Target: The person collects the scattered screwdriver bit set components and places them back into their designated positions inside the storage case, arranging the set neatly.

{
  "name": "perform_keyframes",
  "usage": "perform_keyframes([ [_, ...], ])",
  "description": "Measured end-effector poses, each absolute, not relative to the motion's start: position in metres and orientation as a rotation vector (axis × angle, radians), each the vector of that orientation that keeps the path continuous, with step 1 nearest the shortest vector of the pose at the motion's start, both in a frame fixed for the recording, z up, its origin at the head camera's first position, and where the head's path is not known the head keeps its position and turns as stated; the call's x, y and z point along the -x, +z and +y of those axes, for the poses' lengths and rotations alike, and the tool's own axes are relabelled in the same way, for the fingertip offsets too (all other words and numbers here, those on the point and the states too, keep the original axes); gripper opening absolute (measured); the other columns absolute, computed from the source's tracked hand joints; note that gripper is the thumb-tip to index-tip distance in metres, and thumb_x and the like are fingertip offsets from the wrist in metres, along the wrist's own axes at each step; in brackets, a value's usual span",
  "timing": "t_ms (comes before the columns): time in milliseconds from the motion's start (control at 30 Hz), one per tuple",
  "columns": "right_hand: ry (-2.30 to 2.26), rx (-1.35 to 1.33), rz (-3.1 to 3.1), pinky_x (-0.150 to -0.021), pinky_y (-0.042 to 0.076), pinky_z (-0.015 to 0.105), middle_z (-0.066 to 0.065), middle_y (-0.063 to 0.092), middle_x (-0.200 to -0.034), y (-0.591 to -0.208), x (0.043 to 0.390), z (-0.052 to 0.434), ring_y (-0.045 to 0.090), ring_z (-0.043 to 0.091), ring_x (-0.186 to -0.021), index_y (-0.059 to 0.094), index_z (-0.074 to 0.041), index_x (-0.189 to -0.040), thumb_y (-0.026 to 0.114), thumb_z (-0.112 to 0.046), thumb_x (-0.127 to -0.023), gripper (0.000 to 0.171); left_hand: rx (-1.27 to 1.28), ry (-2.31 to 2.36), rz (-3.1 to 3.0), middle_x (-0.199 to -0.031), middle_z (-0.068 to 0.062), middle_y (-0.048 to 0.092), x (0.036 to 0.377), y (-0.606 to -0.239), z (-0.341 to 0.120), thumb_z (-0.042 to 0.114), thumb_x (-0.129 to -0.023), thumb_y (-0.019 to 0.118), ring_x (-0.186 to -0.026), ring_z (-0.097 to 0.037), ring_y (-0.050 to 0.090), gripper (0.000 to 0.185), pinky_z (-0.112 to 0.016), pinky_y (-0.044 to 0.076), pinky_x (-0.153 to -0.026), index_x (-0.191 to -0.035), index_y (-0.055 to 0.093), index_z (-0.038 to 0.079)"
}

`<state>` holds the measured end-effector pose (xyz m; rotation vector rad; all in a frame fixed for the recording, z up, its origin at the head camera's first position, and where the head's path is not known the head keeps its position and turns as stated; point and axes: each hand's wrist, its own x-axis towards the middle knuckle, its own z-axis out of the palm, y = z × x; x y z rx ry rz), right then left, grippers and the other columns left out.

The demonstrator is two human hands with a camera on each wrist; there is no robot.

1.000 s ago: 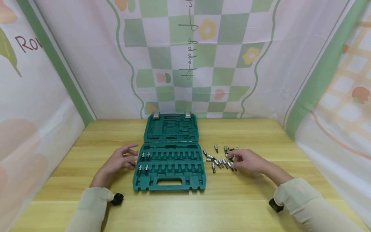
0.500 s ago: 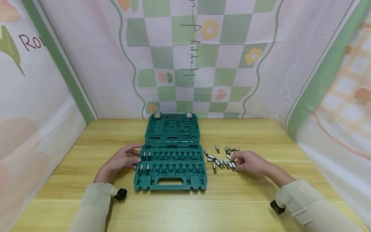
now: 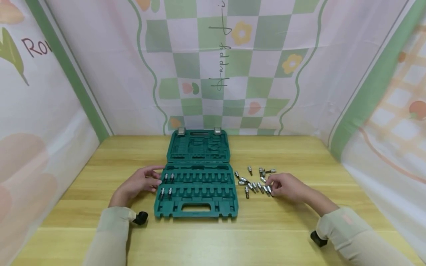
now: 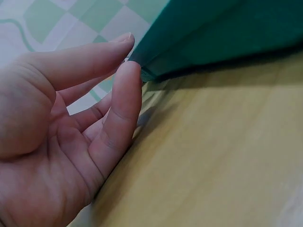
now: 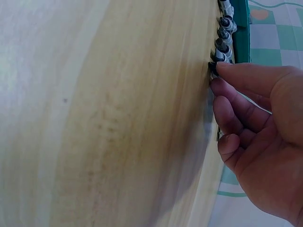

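Left hand (image 3: 138, 183) rests flat against the case (image 3: 196, 207) (fingers straight); right hand (image 3: 286, 186) pinches a bit (image 3: 268, 190).

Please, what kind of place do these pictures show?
Probably a small tabletop recording booth, not a real workshop. A wooden table is enclosed on three sides by printed checkered cloths, and only an open green tool case and loose metal bits lie on it.

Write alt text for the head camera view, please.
A person's right hand pinches one of the small metal bits scattered on a wooden table, while the left hand touches the left edge of an open green tool case holding four bits.
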<state>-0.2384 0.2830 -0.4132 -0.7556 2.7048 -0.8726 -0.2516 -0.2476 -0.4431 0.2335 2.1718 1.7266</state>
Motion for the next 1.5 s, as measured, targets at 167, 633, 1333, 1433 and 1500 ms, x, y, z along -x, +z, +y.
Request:
perform_keyframes([
  [167, -0.892, 0.732, 2.720, -0.064, 0.050, 0.026, 0.000, 0.058, -0.078, -0.412, 0.237, 0.281, 0.054, 0.015, -0.073, 0.065, -0.005, -0.097, 0.072, 0.005, -0.078, 0.022, -0.244, 1.731, 2.169, -0.110, -0.018, 0.053, 0.254, -0.444, -0.247, 0.006, -0.093, 0.064, -0.081, -0.025, 0.059, 0.057, -0.035, 0.056, -0.068, -0.146, 0.044, 0.012],
  [633, -0.935, 0.654, 2.804, -0.062, 0.049, 0.026, -0.001, 0.057, -0.077, -0.420, 0.235, 0.279, 0.054, 0.016, -0.072, 0.060, -0.008, -0.086, 0.078, 0.000, -0.073, 0.023, -0.256, 1.765, 2.150, -0.108, -0.018, 0.053, 0.255, -0.447, -0.246, 0.003, -0.095, 0.061, -0.080, -0.024, 0.060, 0.055, -0.034, 0.056, -0.066, -0.146, 0.043, 0.008],
  [1333, -1.047, 0.557, 2.845, -0.063, 0.049, 0.027, 0.002, 0.055, -0.076, -0.422, 0.234, 0.277, 0.053, 0.019, -0.073, 0.055, -0.011, -0.079, 0.074, 0.003, -0.072, 0.024, -0.289, 1.777, 2.130, -0.108, -0.019, 0.054, 0.253, -0.448, -0.249, 0.002, -0.095, 0.060, -0.082, -0.025, 0.060, 0.055, -0.034, 0.056, -0.067, -0.146, 0.042, 0.006],
  [1433, -1.063, 0.564, 2.842, -0.063, 0.049, 0.028, 0.002, 0.056, -0.077, -0.421, 0.235, 0.277, 0.054, 0.019, -0.073, 0.057, -0.011, -0.078, 0.073, 0.004, -0.073, 0.023, -0.299, 1.775, 2.132, -0.109, -0.019, 0.053, 0.252, -0.448, -0.249, 0.003, -0.094, 0.061, -0.083, -0.025, 0.060, 0.056, -0.034, 0.056, -0.068, -0.147, 0.041, 0.006],
  [1500, -1.065, 0.570, 2.840, -0.064, 0.049, 0.028, 0.001, 0.057, -0.077, -0.421, 0.235, 0.277, 0.054, 0.019, -0.073, 0.058, -0.012, -0.077, 0.073, 0.004, -0.073, 0.022, -0.305, 1.772, 2.133, -0.109, -0.019, 0.053, 0.252, -0.447, -0.249, 0.004, -0.094, 0.061, -0.083, -0.025, 0.060, 0.056, -0.034, 0.056, -0.068, -0.147, 0.041, 0.007],
])
